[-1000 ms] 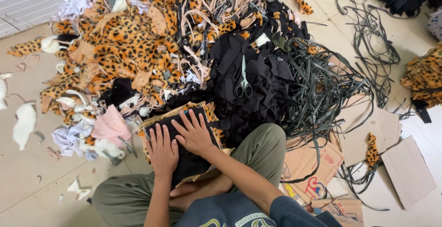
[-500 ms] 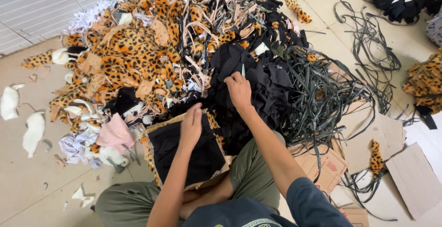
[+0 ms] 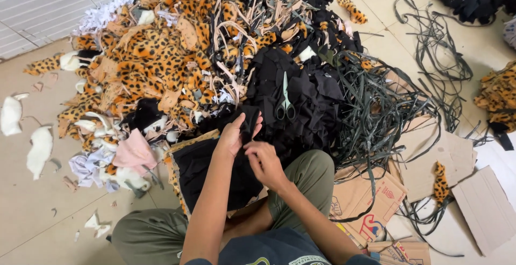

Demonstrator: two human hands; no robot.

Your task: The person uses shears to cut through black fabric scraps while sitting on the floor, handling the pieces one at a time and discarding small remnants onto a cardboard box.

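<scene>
I sit cross-legged on the floor before a heap of fabric scraps. My left hand [image 3: 235, 134] pinches a small black fabric piece [image 3: 250, 123] above a flat stack of black fabric [image 3: 200, 169] that rests on my lap, edged with leopard print. My right hand [image 3: 263, 160] is right beside the left hand, fingers bent and touching the lower edge of the same piece. A pair of scissors [image 3: 286, 104] lies on the black fabric pile [image 3: 312, 93] just beyond my hands.
Leopard-print scraps [image 3: 156, 61] fill the left and far side. Dark green strips [image 3: 376, 109] tangle to the right. Flattened cardboard [image 3: 424, 179] lies at right. White and pink scraps [image 3: 131, 152] sit at left on the tiled floor.
My right hand has pulled back from the black pile with a small black piece. Both hands have now come together on it above the lap stack.
</scene>
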